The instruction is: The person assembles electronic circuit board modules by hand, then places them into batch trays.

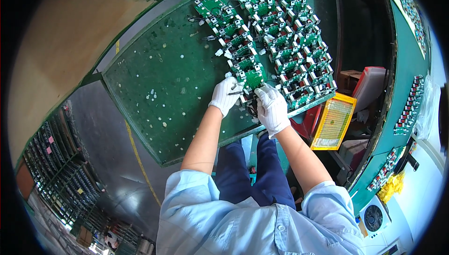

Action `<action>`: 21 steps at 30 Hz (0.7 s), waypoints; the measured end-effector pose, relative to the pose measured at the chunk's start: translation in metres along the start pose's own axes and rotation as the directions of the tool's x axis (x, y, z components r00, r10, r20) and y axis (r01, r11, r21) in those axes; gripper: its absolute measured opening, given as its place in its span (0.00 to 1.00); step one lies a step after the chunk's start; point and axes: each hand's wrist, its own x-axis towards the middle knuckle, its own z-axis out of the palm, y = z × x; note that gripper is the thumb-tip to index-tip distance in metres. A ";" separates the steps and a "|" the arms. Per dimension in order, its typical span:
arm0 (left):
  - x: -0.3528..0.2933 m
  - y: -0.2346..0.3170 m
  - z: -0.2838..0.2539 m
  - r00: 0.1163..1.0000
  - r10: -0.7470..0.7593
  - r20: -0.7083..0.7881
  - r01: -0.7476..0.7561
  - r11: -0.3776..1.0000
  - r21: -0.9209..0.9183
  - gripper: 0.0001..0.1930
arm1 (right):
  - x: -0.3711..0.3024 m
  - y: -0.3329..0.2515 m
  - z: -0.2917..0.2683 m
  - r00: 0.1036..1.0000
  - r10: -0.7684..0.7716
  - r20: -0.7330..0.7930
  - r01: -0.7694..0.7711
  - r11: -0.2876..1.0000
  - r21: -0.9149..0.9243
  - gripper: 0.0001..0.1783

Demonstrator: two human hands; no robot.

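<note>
Both my hands wear white gloves and meet at the near end of the left row of green circuit boards. My left hand [226,97] is closed at the left side of the nearest circuit board [254,79], with a thin dark piece [235,93] showing at its fingertips; whether that is a wire or a tool I cannot tell. My right hand [272,109] curls its fingers round the same board's near right corner. Dark wires [251,109] hang below the board between the hands. White connectors stick out along the row's left side.
More rows of circuit boards [299,63] stand packed to the right on the green tabletop [159,77], which carries scattered white specks. A yellow-framed mesh basket [333,121] leans beside the table's right edge. Further right, a green bench [409,100] bears more boards; a fan [373,218] stands near it.
</note>
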 end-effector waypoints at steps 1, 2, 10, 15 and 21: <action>-0.002 0.009 -0.003 0.984 -0.124 0.131 0.138 0.985 -0.103 0.04 | 0.000 0.001 -0.001 1.000 -0.001 -0.001 0.001 1.000 0.000 0.17; -0.001 0.009 -0.003 0.984 -0.122 0.130 0.136 0.985 -0.103 0.04 | 0.000 0.001 -0.002 1.000 -0.002 -0.002 0.002 1.000 -0.014 0.17; 0.005 -0.004 0.003 0.990 0.038 0.139 -0.010 0.980 -0.201 0.03 | -0.002 -0.001 0.001 1.000 -0.014 -0.004 0.014 1.000 -0.010 0.17; 0.005 -0.021 0.013 0.973 0.220 -0.067 -0.228 0.961 -0.154 0.05 | -0.001 0.000 0.001 1.000 -0.016 -0.014 0.016 1.000 -0.020 0.17; 0.010 -0.016 0.016 0.990 0.142 -0.010 -0.140 0.955 -0.262 0.08 | -0.001 0.000 0.002 1.000 -0.015 -0.003 0.015 1.000 -0.026 0.18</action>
